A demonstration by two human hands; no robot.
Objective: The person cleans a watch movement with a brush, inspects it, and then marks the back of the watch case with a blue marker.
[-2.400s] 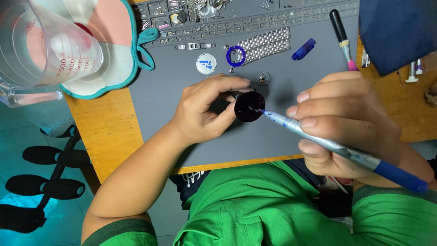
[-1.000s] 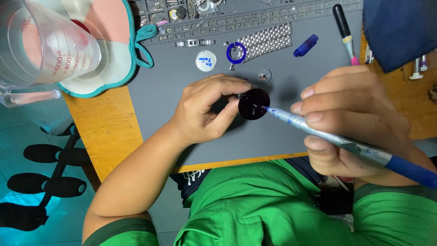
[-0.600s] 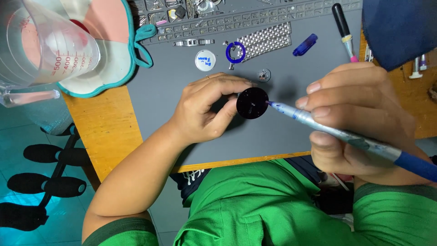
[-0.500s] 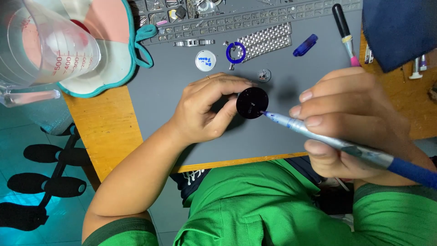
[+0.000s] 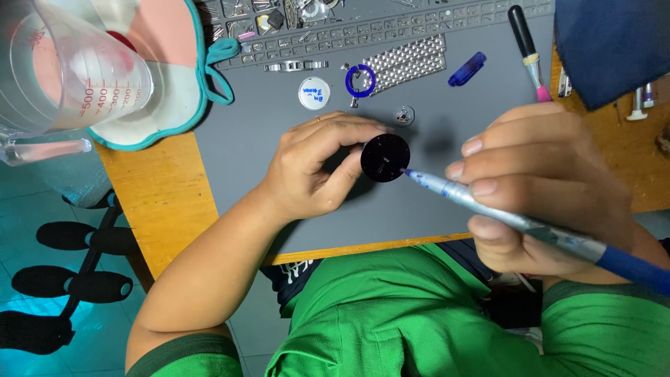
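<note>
Moved: tool tip back at disc edge after lifting away.
Left hand (image 5: 314, 171): pinches black disc (image 5: 384, 158) steady above grey mat (image 5: 279, 132).
Right hand (image 5: 551, 188): closed round blue tool (image 5: 516, 222), pen-style, for fine control.

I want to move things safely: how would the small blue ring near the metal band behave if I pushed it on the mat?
The blue ring looks thin and small, so it is probably very light and would slide easily on the smooth grey mat. It lies flat, so rolling seems unlikely. Being so slender, it may be fragile.
</note>
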